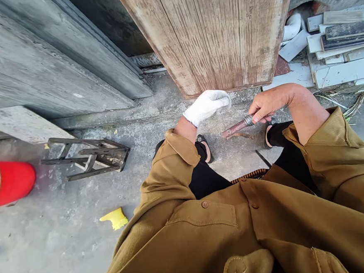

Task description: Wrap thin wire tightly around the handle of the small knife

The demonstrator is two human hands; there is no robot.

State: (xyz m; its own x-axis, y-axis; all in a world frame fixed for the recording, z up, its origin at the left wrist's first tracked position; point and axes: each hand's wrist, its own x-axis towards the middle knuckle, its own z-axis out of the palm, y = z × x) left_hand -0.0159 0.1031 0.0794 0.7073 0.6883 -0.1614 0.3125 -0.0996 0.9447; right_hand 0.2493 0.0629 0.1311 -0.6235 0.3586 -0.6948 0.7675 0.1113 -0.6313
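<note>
My right hand (pixel 267 106), bare, grips a reddish-brown wooden handle (pixel 235 129) near its upper end, where grey wire is wound round it. The handle tilts down to the left. My left hand (pixel 207 106) wears a white knitted glove and is closed, fingertips pinched together to the left of the handle. A thin wire (pixel 238 112) runs from the glove toward the wrapped part. Whatever else is attached at the handle's upper end is hidden by my right hand. Beneath the handle, a brown curved piece (pixel 243 135) is partly visible on the ground.
A plank door or panel (pixel 207 38) stands just ahead of both hands. A small wooden stool (pixel 90 157) lies on its side at left, with a red bucket (pixel 13 185) beyond it. Yellow scraps (pixel 116 218) lie on the concrete. Stacked boards (pixel 350 50) fill the upper right.
</note>
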